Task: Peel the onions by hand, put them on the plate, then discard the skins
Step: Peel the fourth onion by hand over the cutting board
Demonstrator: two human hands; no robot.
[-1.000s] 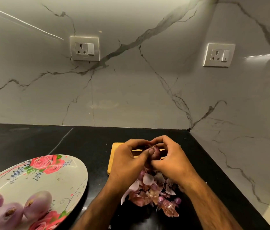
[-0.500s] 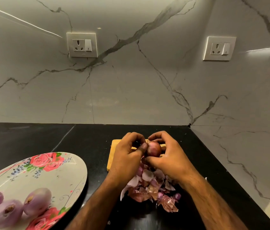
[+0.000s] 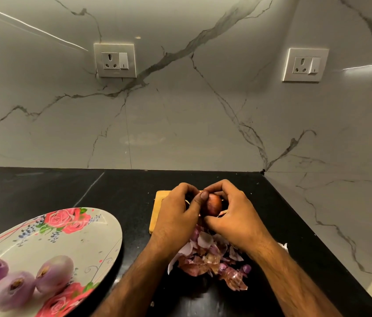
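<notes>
L grip (image 3: 175,216) & R grip (image 3: 237,221) pinch onion (image 3: 213,205).
Held over board (image 3: 157,210) & skins pile (image 3: 207,259) on desk (image 3: 121,191); fingers curled round it. 3 peeled onions (image 3: 13,290) lie on plate (image 3: 84,235), far left.

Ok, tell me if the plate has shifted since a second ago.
No. The plate keeps the same gap to the wooden board; only the camera tilted.

Head view, forward-down, apparently near counter (image 3: 43,191)
</notes>
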